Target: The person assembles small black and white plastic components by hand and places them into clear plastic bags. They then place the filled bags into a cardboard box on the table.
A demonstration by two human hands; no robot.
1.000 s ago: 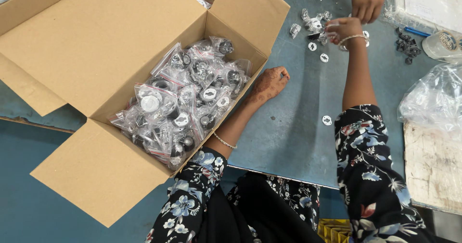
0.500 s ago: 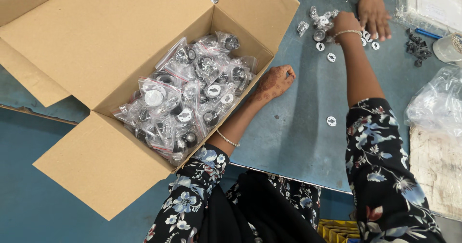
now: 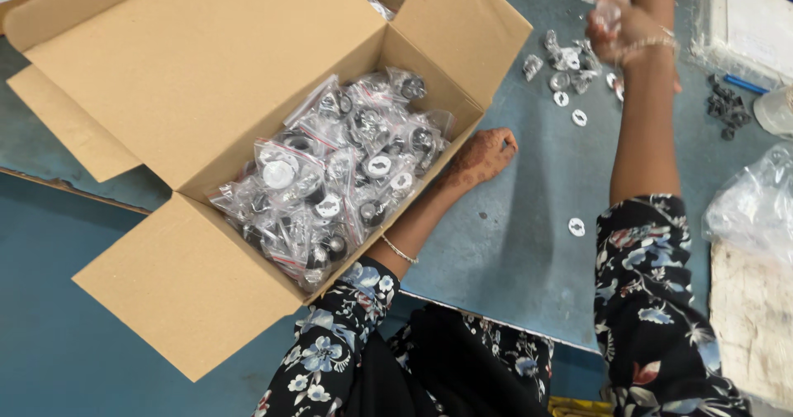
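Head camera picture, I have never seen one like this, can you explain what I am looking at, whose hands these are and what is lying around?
There is no machine here: a person wears a camera on the head, so it looks down over their own two arms in flowered sleeves. The left hand rests as a loose fist on the grey table, beside an open cardboard box. The box is full of small clear bags with round black and white parts inside. The right hand is stretched out to the far side of the table and seems to grip a small clear bag, though it is blurred. Near it lie loose parts and white discs. At the right edge sits a crumpled clear plastic bag.
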